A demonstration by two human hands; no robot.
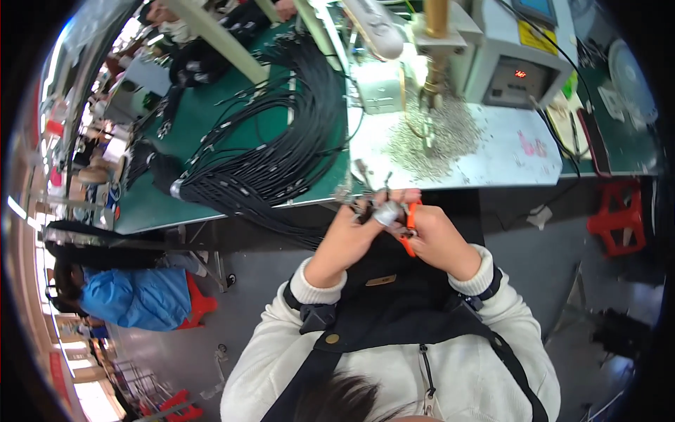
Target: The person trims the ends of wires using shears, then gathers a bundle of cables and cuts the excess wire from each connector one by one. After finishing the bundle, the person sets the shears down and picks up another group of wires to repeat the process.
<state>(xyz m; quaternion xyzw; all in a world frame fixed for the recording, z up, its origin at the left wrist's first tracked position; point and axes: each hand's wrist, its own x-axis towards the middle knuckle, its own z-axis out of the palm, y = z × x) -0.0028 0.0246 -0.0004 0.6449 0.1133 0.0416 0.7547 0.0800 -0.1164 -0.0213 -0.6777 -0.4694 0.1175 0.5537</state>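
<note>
My left hand (348,238) is closed around the end of a black cable bundle (363,205), just in front of the table edge. A band of silver tape (387,213) shows between my two hands, with metal-tipped cable ends sticking out past it. My right hand (439,237) grips an orange-handled tool (413,214) against the bundle's right side; its working end is hidden, so I cannot tell its exact kind. Many long black cables (302,119) lie curved over the green table to the left, tied with a silver band (176,188) at one end.
Small metal pieces (443,137) lie heaped on the white work plate (520,165) under a press (436,42). A grey control box (520,77) stands right of it. Red stools (617,218) stand at the right. A person in blue (137,295) sits at the left; another works across the table.
</note>
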